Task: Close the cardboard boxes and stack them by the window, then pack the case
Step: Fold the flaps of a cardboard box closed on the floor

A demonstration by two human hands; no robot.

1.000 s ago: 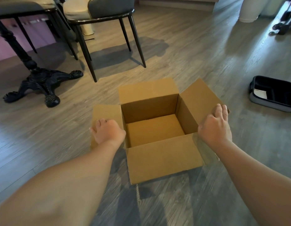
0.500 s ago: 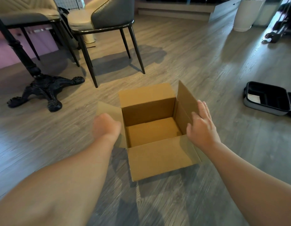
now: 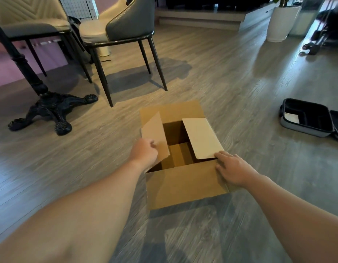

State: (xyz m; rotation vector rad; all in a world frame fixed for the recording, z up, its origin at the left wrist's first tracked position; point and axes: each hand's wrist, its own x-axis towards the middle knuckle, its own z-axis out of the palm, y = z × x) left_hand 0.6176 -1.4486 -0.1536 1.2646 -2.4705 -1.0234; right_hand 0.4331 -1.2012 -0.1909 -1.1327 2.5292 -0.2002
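A brown cardboard box (image 3: 185, 185) stands on the wooden floor in front of me, its inside bare. My left hand (image 3: 144, 153) grips the near edge of the left side flap (image 3: 154, 135), which tilts inward over the opening. The right side flap (image 3: 202, 137) lies folded almost flat over the box. My right hand (image 3: 231, 168) rests with straight fingers at that flap's near corner and on the near flap. The far flap (image 3: 175, 111) still stands up. An open dark case (image 3: 306, 118) with a grey shell lies on the floor to the right.
A grey chair (image 3: 126, 29) stands behind the box, and a black ornate table base (image 3: 48, 109) is at the left with another chair behind it. A white planter (image 3: 281, 21) and a wheeled black frame (image 3: 319, 37) are at the far right.
Both side flaps were spread outward a second ago. My hands have swung them inward over the opening, the right one nearly flat, the left one partway.
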